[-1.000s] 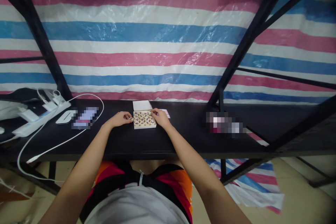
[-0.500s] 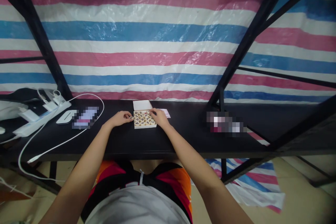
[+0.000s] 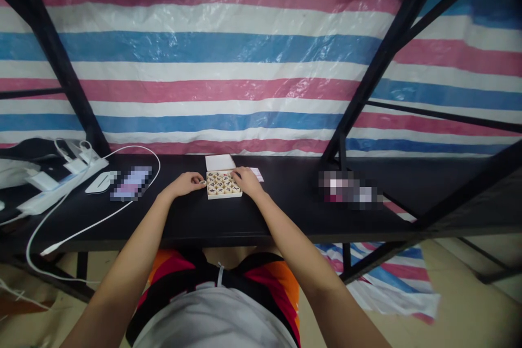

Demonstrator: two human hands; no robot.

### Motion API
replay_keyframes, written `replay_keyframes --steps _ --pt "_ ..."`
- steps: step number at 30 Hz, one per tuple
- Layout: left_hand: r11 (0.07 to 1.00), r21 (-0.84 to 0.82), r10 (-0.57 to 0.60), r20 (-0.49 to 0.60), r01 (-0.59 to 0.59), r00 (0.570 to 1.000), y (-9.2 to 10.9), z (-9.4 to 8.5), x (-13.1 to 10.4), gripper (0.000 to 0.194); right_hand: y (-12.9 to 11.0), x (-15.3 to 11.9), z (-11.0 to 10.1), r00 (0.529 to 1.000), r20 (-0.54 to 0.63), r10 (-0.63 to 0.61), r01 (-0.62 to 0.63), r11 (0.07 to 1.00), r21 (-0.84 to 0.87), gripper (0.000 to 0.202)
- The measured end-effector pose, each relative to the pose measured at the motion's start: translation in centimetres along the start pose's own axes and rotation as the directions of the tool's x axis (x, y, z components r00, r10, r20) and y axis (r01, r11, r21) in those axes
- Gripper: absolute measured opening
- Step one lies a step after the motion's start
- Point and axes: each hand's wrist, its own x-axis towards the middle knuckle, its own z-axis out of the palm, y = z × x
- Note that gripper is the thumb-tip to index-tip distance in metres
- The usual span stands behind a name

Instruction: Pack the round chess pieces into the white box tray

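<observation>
A white box (image 3: 225, 195) with its lid (image 3: 219, 162) folded back lies on the black table. Rows of round, cream xiangqi pieces (image 3: 222, 185) with dark characters fill it, and one at the back right bears a red mark. Left of the box, my left hand (image 3: 187, 184) pinches a single xiangqi piece (image 3: 203, 182) between thumb and fingers. My right hand (image 3: 247, 180) reaches over the box's right back corner, fingertips on the pieces there. Whether those fingers grip a piece is hidden.
A white power strip (image 3: 61, 187) with plugs and a looping white cable (image 3: 93, 223) occupies the table's left. Near it are a white pad (image 3: 98, 182) and a blurred phone (image 3: 131, 183). Pale paper (image 3: 258, 174) lies behind my right hand. Blurred items (image 3: 346, 187) sit at right, beside black frame bars (image 3: 377, 73).
A piece with a red mark now shows near my right fingertips at the back of the box. My left hand stays beside the box with its piece. The whole view has shifted slightly.
</observation>
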Motion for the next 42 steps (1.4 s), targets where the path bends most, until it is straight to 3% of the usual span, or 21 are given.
replay_keyframes --steps 7,12,14,19,23,27,31,37,42 --pt "0.997 0.067 -0.022 -0.057 0.025 0.998 0.1 -0.5 -0.2 0.034 0.1 -0.3 0.0 1.000 0.021 0.010 -0.011 1.000 0.029 0.027" --pt "0.995 0.095 0.043 -0.329 -0.012 0.943 1.2 -0.6 -0.2 0.032 0.3 -0.3 -0.2 0.998 0.059 0.015 -0.019 0.997 0.075 0.027" --pt "0.996 0.069 0.076 -0.369 -0.054 0.926 2.3 -0.4 0.1 0.033 0.4 -0.3 -0.2 0.998 0.067 0.006 -0.012 0.997 0.076 0.028" --pt "0.989 0.080 0.139 -0.257 -0.122 0.956 6.0 1.2 1.9 0.030 0.6 -0.2 -0.1 0.996 0.086 0.020 -0.028 0.996 0.085 0.029" --pt "0.983 0.162 0.126 -0.213 -0.093 0.969 7.6 2.7 4.1 0.024 1.1 -0.1 0.0 0.995 0.097 0.025 -0.037 0.992 0.125 0.032" --pt "0.947 0.306 0.136 -0.109 -0.097 0.985 7.4 3.5 5.5 0.021 1.2 -0.1 -0.1 0.994 0.110 0.021 -0.037 0.988 0.149 0.040" --pt "0.906 0.397 0.194 -0.079 -0.147 0.978 7.0 3.4 5.7 0.022 1.2 -0.1 -0.1 0.994 0.102 0.024 -0.039 0.989 0.146 0.042" --pt "0.918 0.359 0.201 -0.054 -0.168 0.978 7.0 3.8 5.9 0.020 1.1 -0.2 -0.2 0.995 0.098 0.028 -0.041 0.989 0.141 0.041" --pt "0.922 0.381 0.118 -0.102 -0.071 0.988 7.1 4.2 6.1 0.019 1.0 -0.2 -0.1 0.995 0.098 0.029 -0.041 0.991 0.131 0.039"
